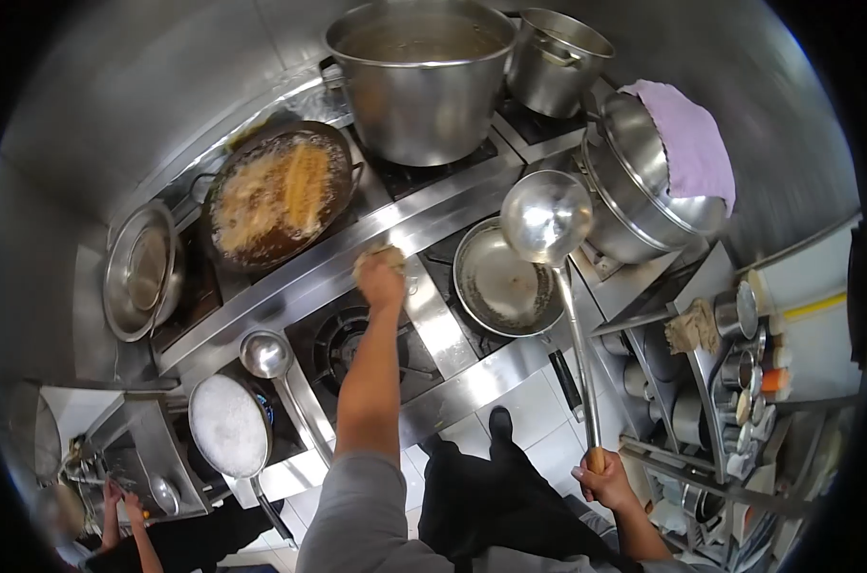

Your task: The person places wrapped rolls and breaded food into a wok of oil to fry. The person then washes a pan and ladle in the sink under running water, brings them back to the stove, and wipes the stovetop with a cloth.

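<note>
My left hand (pixel 384 285) is closed on a crumpled beige cloth (pixel 376 256), pressed against the steel ledge (pixel 300 285) of the stove. Below my outstretched left arm is a bare burner (pixel 343 346). In my right hand (pixel 613 480) is the wooden grip of a large long-handled ladle (pixel 546 218). Its round steel bowl hangs over the upper right rim of a frying pan (pixel 505 286), whose black handle points toward me. A smaller ladle (pixel 266 355) lies on the stove to the left of my arm.
Food fries in bubbling oil in a dark wok (pixel 279 196). A tall stockpot (pixel 424 95) and a lidded pot (pixel 634 205) with a purple cloth (pixel 687 143) stand behind. A pan of white foamy liquid (pixel 226 425) sits over a blue flame. Another person's hands (pixel 123 501) show lower left.
</note>
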`<state>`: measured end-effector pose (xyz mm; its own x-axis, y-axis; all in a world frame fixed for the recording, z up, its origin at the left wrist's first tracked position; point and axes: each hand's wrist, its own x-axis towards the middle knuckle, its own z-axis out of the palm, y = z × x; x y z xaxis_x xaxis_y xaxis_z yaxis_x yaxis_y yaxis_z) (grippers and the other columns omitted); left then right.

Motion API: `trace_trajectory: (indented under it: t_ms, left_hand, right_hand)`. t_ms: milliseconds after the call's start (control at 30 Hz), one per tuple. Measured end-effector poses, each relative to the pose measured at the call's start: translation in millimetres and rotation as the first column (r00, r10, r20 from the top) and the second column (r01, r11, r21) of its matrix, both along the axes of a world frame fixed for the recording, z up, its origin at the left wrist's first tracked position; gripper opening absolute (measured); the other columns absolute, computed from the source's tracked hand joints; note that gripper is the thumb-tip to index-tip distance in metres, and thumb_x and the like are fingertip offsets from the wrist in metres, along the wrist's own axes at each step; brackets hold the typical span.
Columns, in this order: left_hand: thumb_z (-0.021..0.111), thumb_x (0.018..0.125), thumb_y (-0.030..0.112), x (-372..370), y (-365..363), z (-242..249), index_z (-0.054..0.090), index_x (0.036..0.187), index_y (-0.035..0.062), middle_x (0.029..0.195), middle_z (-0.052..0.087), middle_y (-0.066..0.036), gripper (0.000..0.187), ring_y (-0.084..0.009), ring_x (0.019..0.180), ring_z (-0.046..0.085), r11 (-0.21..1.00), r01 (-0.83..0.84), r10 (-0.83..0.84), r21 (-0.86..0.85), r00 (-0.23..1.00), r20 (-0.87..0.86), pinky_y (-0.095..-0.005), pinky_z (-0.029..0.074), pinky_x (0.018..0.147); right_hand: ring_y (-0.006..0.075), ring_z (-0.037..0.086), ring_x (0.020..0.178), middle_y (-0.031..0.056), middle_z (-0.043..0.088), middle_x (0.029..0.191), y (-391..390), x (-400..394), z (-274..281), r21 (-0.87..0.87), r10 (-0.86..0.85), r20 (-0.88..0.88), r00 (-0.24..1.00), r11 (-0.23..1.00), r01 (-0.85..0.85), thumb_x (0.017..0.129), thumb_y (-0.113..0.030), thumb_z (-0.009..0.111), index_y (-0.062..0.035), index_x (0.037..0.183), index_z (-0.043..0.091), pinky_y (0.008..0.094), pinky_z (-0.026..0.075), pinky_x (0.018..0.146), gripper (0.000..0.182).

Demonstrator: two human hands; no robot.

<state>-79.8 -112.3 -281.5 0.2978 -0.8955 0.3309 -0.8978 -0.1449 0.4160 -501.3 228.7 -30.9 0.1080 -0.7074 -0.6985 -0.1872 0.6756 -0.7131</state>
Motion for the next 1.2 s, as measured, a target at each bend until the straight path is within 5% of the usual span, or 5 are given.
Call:
trace_trajectory:
  t_ms: [167, 500, 733, 1000, 1200]
  left_hand:
    - [0.052, 0.079, 0.002, -35, -21, 10, 0.057, 0.13, 0.0046, 0.141, 0.046, -0.023, 0.051, -0.0377, 0.127, 0.048, 0.908, 0.412, -0.41, 0.076, 0.911, -0.043, -0.0413, 0.036, 0.108]
    - [0.047, 0.084, -0.001, -136, 285, 27, 0.058, 0.119, 0.003, 0.124, 0.058, -0.022, 0.037, -0.0391, 0.121, 0.052, 0.7, 0.689, -0.686, 0.188, 0.722, -0.093, -0.0464, 0.039, 0.105]
    - [0.052, 0.073, -0.006, -60, 380, 28, 0.05, 0.131, -0.0025, 0.136, 0.042, -0.028, 0.058, -0.0468, 0.125, 0.039, 0.947, -0.091, 0.091, 0.308, 0.996, 0.015, -0.0514, 0.029, 0.109]
    - [0.056, 0.07, -0.002, -320, 196, 24, 0.059, 0.106, 0.0026, 0.098, 0.056, -0.022, 0.037, -0.0414, 0.103, 0.051, 0.97, 0.232, -0.211, 0.079, 0.955, -0.209, -0.055, 0.036, 0.086]
    - [0.057, 0.081, 0.012, -352, 188, -9, 0.065, 0.117, 0.0166, 0.123, 0.061, -0.013, 0.038, -0.0324, 0.118, 0.053, 0.821, 0.565, -0.56, -0.078, 0.771, -0.304, -0.0467, 0.04, 0.095]
  right_hand:
    - [0.0102, 0.047, 0.039, 0.001, 0.049, 0.054, 15, -17, -13, -0.011, -0.195, 0.071, 0.978, 0.98, 0.197, 0.086, -0.008, 0.07, -0.006, 0.079, 0.048, 0.0246, 0.038, 0.037, 0.023]
    - [0.0087, 0.046, 0.039, -0.0003, 0.048, 0.054, -1, -53, -18, -0.029, -0.139, 0.065, 0.988, 0.99, 0.141, 0.086, -0.01, 0.07, -0.0072, 0.08, 0.048, 0.0239, 0.037, 0.038, 0.023]
    - [0.0084, 0.046, 0.039, -0.0008, 0.048, 0.054, -3, -98, -14, 0.027, -0.067, -0.001, 0.998, 0.997, 0.067, 0.084, -0.007, 0.071, -0.0085, 0.076, 0.048, 0.024, 0.036, 0.037, 0.025]
    - [0.0069, 0.046, 0.042, -0.0017, 0.05, 0.055, -14, -134, -18, 0.041, 0.027, 0.038, 0.999, 0.999, -0.029, 0.083, -0.009, 0.074, -0.0096, 0.074, 0.049, 0.0234, 0.037, 0.039, 0.026]
    - [0.0065, 0.047, 0.042, -0.0019, 0.049, 0.055, -26, -141, -15, 0.073, 0.118, -0.003, 0.993, 0.99, -0.117, 0.083, -0.012, 0.074, -0.0094, 0.074, 0.05, 0.0227, 0.037, 0.039, 0.026]
